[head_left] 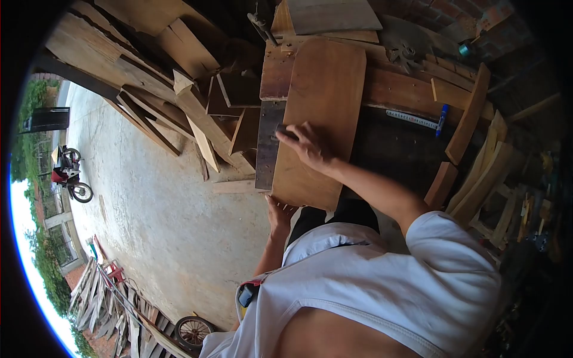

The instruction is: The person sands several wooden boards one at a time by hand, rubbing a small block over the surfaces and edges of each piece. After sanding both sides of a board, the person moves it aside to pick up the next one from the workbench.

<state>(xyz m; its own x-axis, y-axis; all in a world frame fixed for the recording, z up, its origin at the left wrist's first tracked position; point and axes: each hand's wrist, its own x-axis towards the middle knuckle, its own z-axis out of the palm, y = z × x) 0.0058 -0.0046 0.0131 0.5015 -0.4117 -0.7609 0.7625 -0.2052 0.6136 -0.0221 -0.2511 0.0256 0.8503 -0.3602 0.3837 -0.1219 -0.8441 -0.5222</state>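
Observation:
A long, smooth brown wooden board (325, 77) with rounded corners lies lengthwise on the workbench (271, 134). On its left part rests my right hand (307, 147), its fingers closed around a small dark block (280, 129) near the board's left edge. What kind of block it is I cannot make out. My left hand (279, 212) grips the board's near end at the lower left corner, with some fingers partly hidden beneath it.
A steel ruler (412, 119) and a blue marker (441, 120) lie right of the board. Wood pieces (197, 113) are piled on the left, and curved offcuts (468, 116) on the right. A clamp (262, 28) stands at the far left corner. A motorbike (70, 174) is parked outside.

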